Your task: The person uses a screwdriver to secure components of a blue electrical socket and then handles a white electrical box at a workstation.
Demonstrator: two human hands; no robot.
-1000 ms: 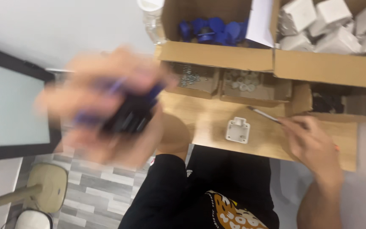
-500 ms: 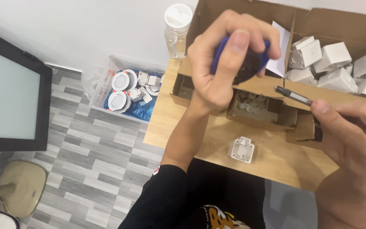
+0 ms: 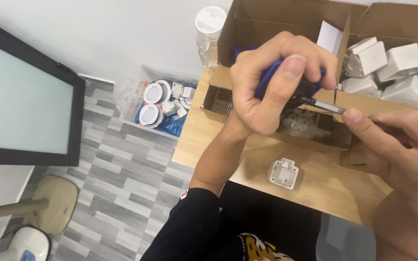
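My left hand (image 3: 272,84) is raised above the wooden table (image 3: 315,186), closed around a small blue and black part (image 3: 267,79). My right hand (image 3: 402,145) grips a thin screwdriver (image 3: 322,105), whose metal tip touches the underside of that part. A small white plastic housing (image 3: 283,173) lies on the table below both hands.
Open cardboard boxes stand at the back: one with white plastic blocks (image 3: 393,67), low trays with screws (image 3: 223,101) and white washers (image 3: 301,123). A clear bottle (image 3: 209,31) is behind them. A floor bin (image 3: 163,104) holds round white fittings. A dark screen (image 3: 20,96) is at left.
My left hand rose from the left and came in over the table with the blue part. The right hand brought the screwdriver tip up against it.
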